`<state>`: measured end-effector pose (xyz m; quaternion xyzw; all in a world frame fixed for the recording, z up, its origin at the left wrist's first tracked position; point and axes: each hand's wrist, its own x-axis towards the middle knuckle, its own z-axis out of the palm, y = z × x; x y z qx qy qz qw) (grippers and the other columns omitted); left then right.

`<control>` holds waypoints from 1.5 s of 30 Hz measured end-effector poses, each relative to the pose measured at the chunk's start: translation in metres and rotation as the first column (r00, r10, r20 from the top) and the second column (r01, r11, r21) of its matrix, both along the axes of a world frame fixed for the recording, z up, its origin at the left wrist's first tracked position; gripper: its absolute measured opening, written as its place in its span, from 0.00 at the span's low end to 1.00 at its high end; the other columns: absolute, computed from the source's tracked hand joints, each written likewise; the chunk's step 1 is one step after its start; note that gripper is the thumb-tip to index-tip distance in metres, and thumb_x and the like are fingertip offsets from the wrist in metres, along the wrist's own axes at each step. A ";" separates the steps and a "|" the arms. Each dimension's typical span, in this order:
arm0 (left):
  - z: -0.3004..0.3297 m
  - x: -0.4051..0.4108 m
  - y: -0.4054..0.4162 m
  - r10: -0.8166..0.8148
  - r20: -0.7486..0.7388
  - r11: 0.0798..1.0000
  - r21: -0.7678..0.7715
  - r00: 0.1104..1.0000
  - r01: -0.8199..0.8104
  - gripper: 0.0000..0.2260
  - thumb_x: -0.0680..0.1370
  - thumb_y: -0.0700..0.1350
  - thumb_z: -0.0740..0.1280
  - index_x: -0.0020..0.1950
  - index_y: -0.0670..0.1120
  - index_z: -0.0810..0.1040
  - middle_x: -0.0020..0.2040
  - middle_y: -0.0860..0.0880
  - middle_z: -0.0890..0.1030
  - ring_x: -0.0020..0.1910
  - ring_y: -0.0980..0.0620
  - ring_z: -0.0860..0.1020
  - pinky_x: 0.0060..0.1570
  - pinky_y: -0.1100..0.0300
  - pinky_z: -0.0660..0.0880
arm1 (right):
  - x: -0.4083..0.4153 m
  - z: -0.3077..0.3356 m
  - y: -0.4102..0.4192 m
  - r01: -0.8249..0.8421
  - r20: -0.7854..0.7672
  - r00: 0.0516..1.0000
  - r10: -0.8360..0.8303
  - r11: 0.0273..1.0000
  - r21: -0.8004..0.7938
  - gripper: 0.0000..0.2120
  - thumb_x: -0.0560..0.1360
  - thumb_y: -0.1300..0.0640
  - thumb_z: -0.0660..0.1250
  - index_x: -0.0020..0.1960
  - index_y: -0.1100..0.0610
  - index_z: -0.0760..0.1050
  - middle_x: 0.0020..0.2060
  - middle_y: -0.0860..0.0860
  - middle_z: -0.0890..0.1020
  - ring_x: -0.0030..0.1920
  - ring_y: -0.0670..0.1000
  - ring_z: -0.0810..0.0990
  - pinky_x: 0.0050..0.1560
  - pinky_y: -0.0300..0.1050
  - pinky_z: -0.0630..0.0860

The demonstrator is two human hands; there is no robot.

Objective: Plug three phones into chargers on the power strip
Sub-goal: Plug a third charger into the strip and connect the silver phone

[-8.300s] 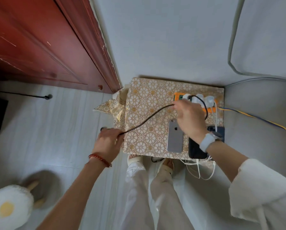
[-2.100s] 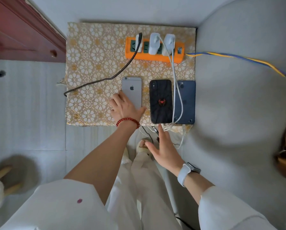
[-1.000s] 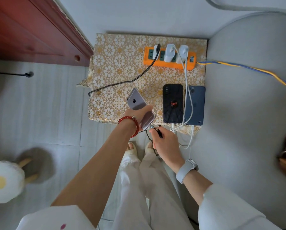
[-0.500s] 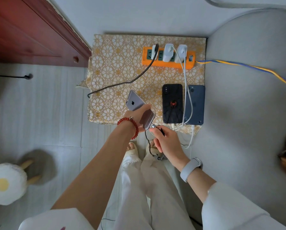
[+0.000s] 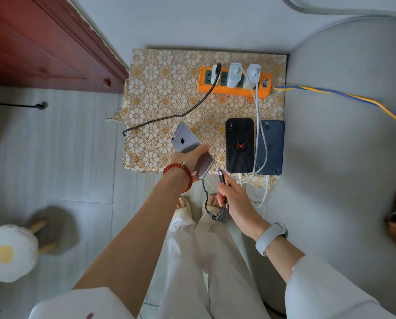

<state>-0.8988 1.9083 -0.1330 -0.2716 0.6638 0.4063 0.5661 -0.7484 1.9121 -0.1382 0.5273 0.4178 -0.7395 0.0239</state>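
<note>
An orange power strip [image 5: 235, 88] lies at the back of a small table under a patterned cloth [image 5: 160, 93], with three white chargers in it. My left hand [image 5: 187, 158] grips a grey phone [image 5: 186, 140], lifted and tilted above the table's front edge. My right hand [image 5: 232, 196] holds the plug end of a dark braided cable [image 5: 221, 174], its tip a short gap from the phone's bottom end. A black phone with a red spider [image 5: 239, 146] and a dark blue phone [image 5: 271, 148] lie side by side, each with a white cable at its bottom.
A red wooden door [image 5: 38, 42] stands at the left. A grey cushioned seat [image 5: 342, 146] borders the table's right side, with a yellow-blue cord [image 5: 344, 97] across it. A fried-egg stool [image 5: 9, 252] sits on the floor at lower left. My feet [image 5: 185, 204] are below the table edge.
Over the last seconds my left hand lifted the grey phone off the table and my right hand picked up the braided cable's plug. The plug tip now points at the phone's bottom end.
</note>
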 end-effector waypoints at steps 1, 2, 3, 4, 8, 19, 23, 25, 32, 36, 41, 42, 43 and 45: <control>0.000 -0.001 -0.001 -0.010 0.000 1.000 -0.001 1.000 0.010 0.34 0.65 0.45 0.76 0.66 0.41 0.65 0.61 0.40 0.75 0.55 0.41 0.77 0.54 0.44 0.77 | 0.001 -0.001 0.000 -0.013 0.004 1.000 0.013 1.000 -0.020 0.14 0.78 0.62 0.52 0.61 0.54 0.67 0.29 0.50 0.68 0.36 0.52 0.71 0.39 0.42 0.69; 0.000 -0.001 -0.002 -0.017 0.001 1.000 -0.001 1.000 0.017 0.34 0.65 0.45 0.76 0.66 0.41 0.64 0.61 0.40 0.75 0.55 0.41 0.77 0.54 0.44 0.77 | 0.001 -0.001 0.000 -0.041 0.012 0.999 0.041 0.999 -0.018 0.18 0.79 0.62 0.51 0.69 0.56 0.61 0.33 0.51 0.71 0.40 0.54 0.74 0.42 0.43 0.72; 0.000 -0.001 -0.002 -0.023 0.000 1.000 -0.001 1.000 0.023 0.34 0.65 0.45 0.76 0.66 0.41 0.65 0.61 0.40 0.75 0.55 0.41 0.77 0.54 0.44 0.77 | 0.002 0.000 0.000 -0.115 0.044 0.993 0.113 0.993 0.031 0.22 0.80 0.60 0.50 0.73 0.57 0.53 0.39 0.52 0.75 0.44 0.53 0.76 0.47 0.44 0.75; 0.000 -0.001 -0.003 -0.024 -0.002 1.000 0.000 1.000 0.024 0.34 0.65 0.45 0.76 0.66 0.41 0.65 0.61 0.40 0.75 0.56 0.41 0.77 0.54 0.44 0.77 | 0.004 0.001 0.000 -0.241 0.109 0.968 0.228 0.962 0.128 0.24 0.81 0.58 0.49 0.75 0.58 0.48 0.46 0.54 0.78 0.49 0.54 0.78 0.51 0.45 0.74; 0.001 0.000 -0.007 -0.001 -0.002 1.000 0.006 1.000 0.001 0.33 0.65 0.44 0.77 0.65 0.41 0.66 0.61 0.39 0.76 0.56 0.41 0.77 0.55 0.43 0.76 | 0.008 0.005 0.001 -0.601 0.417 0.797 0.437 0.634 0.486 0.23 0.80 0.54 0.52 0.72 0.62 0.57 0.54 0.62 0.80 0.55 0.61 0.78 0.52 0.49 0.71; 0.000 0.006 -0.012 0.046 -0.004 0.998 0.034 0.999 -0.046 0.33 0.63 0.43 0.77 0.64 0.40 0.67 0.59 0.39 0.77 0.55 0.40 0.78 0.55 0.41 0.76 | -0.006 0.018 -0.005 -0.448 0.271 0.892 0.362 0.791 0.417 0.12 0.80 0.59 0.50 0.57 0.61 0.68 0.31 0.46 0.71 0.32 0.44 0.70 0.34 0.36 0.64; 0.002 0.008 -0.013 0.092 0.008 0.994 0.055 0.996 -0.092 0.34 0.62 0.42 0.78 0.64 0.40 0.67 0.59 0.40 0.76 0.55 0.40 0.77 0.54 0.42 0.76 | -0.005 0.017 -0.005 -0.540 0.360 0.842 0.403 0.626 0.563 0.12 0.79 0.61 0.52 0.53 0.64 0.74 0.40 0.63 0.81 0.41 0.63 0.78 0.46 0.54 0.72; 0.003 0.008 -0.013 0.094 0.001 0.994 0.053 0.996 -0.094 0.35 0.61 0.42 0.78 0.64 0.40 0.67 0.58 0.39 0.76 0.54 0.39 0.78 0.54 0.41 0.76 | -0.006 0.018 -0.006 -0.547 0.364 0.837 0.409 0.597 0.586 0.11 0.78 0.62 0.54 0.44 0.63 0.73 0.35 0.64 0.81 0.38 0.64 0.77 0.46 0.59 0.74; 0.001 0.011 -0.014 0.003 -0.039 1.000 0.017 0.999 -0.002 0.33 0.63 0.45 0.77 0.62 0.40 0.67 0.58 0.39 0.76 0.53 0.40 0.78 0.51 0.41 0.78 | -0.011 0.019 -0.004 -0.476 0.320 0.879 0.354 0.696 0.537 0.16 0.76 0.64 0.55 0.30 0.56 0.62 0.28 0.62 0.77 0.31 0.64 0.76 0.43 0.58 0.75; 0.001 0.009 -0.016 0.008 -0.023 1.000 0.016 1.000 -0.008 0.33 0.63 0.45 0.77 0.63 0.40 0.67 0.59 0.40 0.76 0.53 0.41 0.78 0.51 0.42 0.78 | -0.012 0.021 -0.003 -0.470 0.292 0.883 0.369 0.715 0.517 0.13 0.77 0.64 0.55 0.34 0.64 0.67 0.30 0.65 0.78 0.32 0.67 0.74 0.42 0.60 0.74; 0.003 0.007 -0.014 -0.002 -0.049 1.000 -0.004 0.999 0.002 0.36 0.62 0.46 0.77 0.65 0.40 0.65 0.59 0.40 0.75 0.53 0.41 0.77 0.45 0.46 0.79 | -0.014 0.020 -0.004 -0.466 0.279 0.885 0.374 0.738 0.488 0.13 0.76 0.64 0.55 0.33 0.64 0.68 0.26 0.56 0.76 0.30 0.62 0.74 0.40 0.54 0.74; 0.003 0.007 -0.014 -0.010 -0.057 1.000 -0.008 0.998 0.010 0.36 0.63 0.46 0.77 0.65 0.40 0.65 0.59 0.40 0.75 0.52 0.42 0.77 0.44 0.47 0.79 | -0.015 0.019 -0.004 -0.459 0.275 0.888 0.369 0.754 0.470 0.13 0.76 0.64 0.55 0.33 0.65 0.68 0.25 0.55 0.76 0.28 0.60 0.73 0.39 0.52 0.73; 0.003 0.007 -0.014 -0.018 -0.064 1.000 -0.013 0.998 0.017 0.35 0.63 0.46 0.77 0.65 0.40 0.65 0.59 0.40 0.74 0.52 0.42 0.77 0.43 0.48 0.79 | -0.015 0.018 -0.004 -0.450 0.268 0.892 0.364 0.773 0.447 0.14 0.76 0.64 0.56 0.32 0.65 0.68 0.24 0.54 0.75 0.25 0.54 0.72 0.38 0.50 0.72; 0.002 0.008 -0.014 -0.038 -0.081 0.999 -0.019 0.996 0.036 0.35 0.63 0.46 0.77 0.64 0.39 0.65 0.59 0.40 0.75 0.52 0.42 0.77 0.41 0.49 0.79 | -0.015 0.016 -0.002 -0.426 0.249 0.902 0.352 0.820 0.382 0.16 0.76 0.63 0.56 0.29 0.62 0.67 0.22 0.50 0.75 0.20 0.46 0.69 0.32 0.45 0.70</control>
